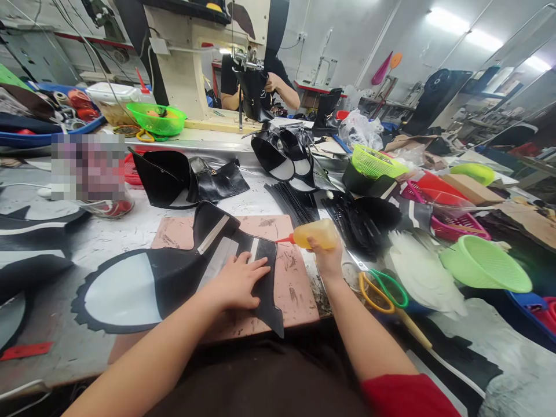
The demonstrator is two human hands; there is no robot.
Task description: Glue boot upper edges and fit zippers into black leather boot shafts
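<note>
A black boot upper lies flat, inside face up, with a pale toe lining and several white reinforcing strips stuck on it. It rests partly on a pink work board. My left hand is spread flat on the upper, fingers apart, holding nothing. In my right hand is a squeeze bottle of yellowish liquid, tilted sideways. The bottle's red nozzle tip points left and is at the upper's right edge. Whether liquid is coming out cannot be made out.
Black strips lie behind the board. Scissors with orange and green handles lie right, near white pieces and a green basket. Stitched black uppers stand behind. Across the table a person works at a sewing machine.
</note>
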